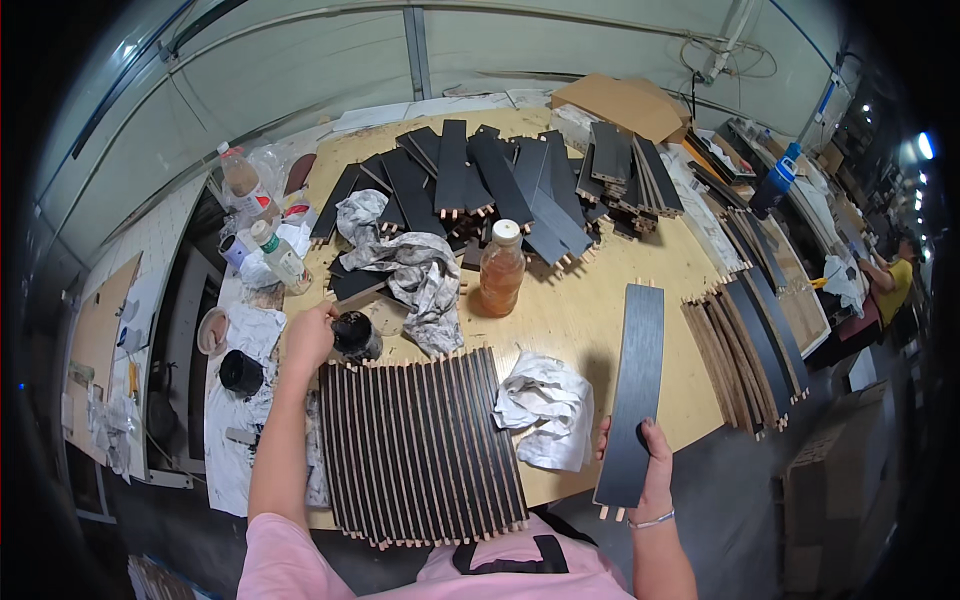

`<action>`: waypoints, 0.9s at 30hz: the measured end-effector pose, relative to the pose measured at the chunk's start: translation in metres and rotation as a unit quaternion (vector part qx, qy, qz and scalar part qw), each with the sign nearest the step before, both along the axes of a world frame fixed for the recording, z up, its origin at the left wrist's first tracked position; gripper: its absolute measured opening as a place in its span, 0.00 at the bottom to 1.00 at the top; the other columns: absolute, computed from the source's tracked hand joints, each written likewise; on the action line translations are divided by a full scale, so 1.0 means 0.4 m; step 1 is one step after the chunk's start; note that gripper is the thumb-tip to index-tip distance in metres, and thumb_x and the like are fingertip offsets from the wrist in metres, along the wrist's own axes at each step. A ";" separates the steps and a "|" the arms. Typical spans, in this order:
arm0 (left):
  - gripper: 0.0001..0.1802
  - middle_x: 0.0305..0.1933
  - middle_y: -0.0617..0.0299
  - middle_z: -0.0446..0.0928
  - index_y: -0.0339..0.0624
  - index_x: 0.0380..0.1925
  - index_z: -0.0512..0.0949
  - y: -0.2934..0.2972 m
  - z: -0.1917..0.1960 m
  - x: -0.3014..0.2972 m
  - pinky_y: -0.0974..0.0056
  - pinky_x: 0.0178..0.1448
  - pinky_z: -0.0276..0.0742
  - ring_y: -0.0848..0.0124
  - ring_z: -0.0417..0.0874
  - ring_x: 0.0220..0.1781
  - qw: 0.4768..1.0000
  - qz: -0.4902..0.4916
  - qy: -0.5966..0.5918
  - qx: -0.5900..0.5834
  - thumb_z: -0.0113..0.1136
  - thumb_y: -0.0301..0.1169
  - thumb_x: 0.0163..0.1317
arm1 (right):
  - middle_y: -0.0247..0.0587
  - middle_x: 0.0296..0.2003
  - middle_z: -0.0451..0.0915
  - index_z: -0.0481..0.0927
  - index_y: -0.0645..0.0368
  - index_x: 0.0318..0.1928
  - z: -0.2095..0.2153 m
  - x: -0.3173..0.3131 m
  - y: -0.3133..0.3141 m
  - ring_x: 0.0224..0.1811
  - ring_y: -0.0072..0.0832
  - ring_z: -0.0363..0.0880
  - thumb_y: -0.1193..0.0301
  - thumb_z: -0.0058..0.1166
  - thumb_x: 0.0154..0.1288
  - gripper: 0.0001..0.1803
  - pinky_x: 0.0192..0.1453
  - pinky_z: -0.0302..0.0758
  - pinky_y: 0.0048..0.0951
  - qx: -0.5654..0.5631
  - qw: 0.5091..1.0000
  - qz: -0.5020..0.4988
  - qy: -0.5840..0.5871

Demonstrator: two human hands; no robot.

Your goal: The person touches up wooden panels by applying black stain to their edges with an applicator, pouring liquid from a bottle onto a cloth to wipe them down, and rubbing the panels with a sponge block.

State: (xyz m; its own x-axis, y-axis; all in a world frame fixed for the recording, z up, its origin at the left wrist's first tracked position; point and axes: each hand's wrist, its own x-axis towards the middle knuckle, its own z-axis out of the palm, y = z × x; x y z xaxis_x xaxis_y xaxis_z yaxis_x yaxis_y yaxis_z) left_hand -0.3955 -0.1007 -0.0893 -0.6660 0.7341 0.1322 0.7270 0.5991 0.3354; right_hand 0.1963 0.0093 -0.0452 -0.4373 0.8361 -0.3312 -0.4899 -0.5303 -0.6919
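Note:
My right hand [657, 470] grips a black wooden slat [632, 390] near its lower end; the slat stands nearly upright in view, with pale dowels poking from its bottom edge. Closed at the fingertips, my left hand [310, 340] is at the rim of a dark-stained jar [356, 338]; what it pinches is too small to make out. Between my arms lies a tight row of slats [420, 450] set on edge, dowels showing at both ends. A crumpled white cloth [545, 408] rests between this row and the held slat.
A heap of black slats [465, 170] covers the table's far side, beside a stained rag [425, 280] and an amber bottle [502, 270]. More slats [740, 350] lie at right. A black pot [241, 372] and plastic bottles [280, 255] stand left. Another person [890, 285] is far right.

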 end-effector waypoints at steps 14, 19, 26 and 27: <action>0.12 0.41 0.42 0.90 0.39 0.43 0.93 0.052 0.005 0.036 0.44 0.54 0.85 0.43 0.91 0.46 0.983 -0.164 0.046 -0.073 0.76 0.30 0.61 | 0.56 0.51 0.90 0.76 0.62 0.66 0.015 -0.003 -0.002 0.41 0.38 0.93 0.64 0.52 0.85 0.19 0.47 0.93 0.39 -0.006 1.000 0.002 -0.022; 0.12 0.40 0.42 0.91 0.42 0.39 0.94 0.076 0.000 0.026 0.44 0.54 0.86 0.43 0.92 0.46 0.985 -0.092 -0.096 -0.113 0.74 0.34 0.58 | 0.57 0.50 0.90 0.76 0.62 0.65 0.001 0.021 -0.004 0.42 0.39 0.93 0.63 0.51 0.85 0.19 0.46 0.93 0.40 -0.012 0.998 -0.014 -0.053; 0.10 0.38 0.44 0.92 0.44 0.36 0.95 0.067 -0.033 0.023 0.47 0.55 0.88 0.46 0.94 0.45 0.992 -0.064 -0.064 -0.083 0.74 0.30 0.55 | 0.57 0.49 0.89 0.76 0.62 0.65 -0.036 0.025 -0.002 0.42 0.40 0.92 0.61 0.50 0.85 0.20 0.47 0.92 0.42 -0.012 0.999 -0.006 -0.038; 0.10 0.38 0.44 0.92 0.44 0.36 0.95 0.072 -0.029 0.023 0.47 0.55 0.88 0.46 0.94 0.45 0.992 -0.065 -0.065 -0.082 0.74 0.30 0.55 | 0.57 0.49 0.89 0.76 0.62 0.65 -0.037 0.027 0.000 0.41 0.40 0.92 0.61 0.50 0.85 0.20 0.47 0.92 0.42 -0.011 0.999 -0.007 -0.036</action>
State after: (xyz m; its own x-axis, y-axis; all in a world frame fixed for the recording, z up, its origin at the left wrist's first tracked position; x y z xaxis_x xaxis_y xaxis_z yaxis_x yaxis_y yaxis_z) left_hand -0.3864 -0.0719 -0.1011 -0.5687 0.8190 -0.0768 0.7579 0.5580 0.3380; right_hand 0.2071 0.0092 -0.0601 -0.3990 0.8342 -0.3807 -0.4466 -0.5394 -0.7139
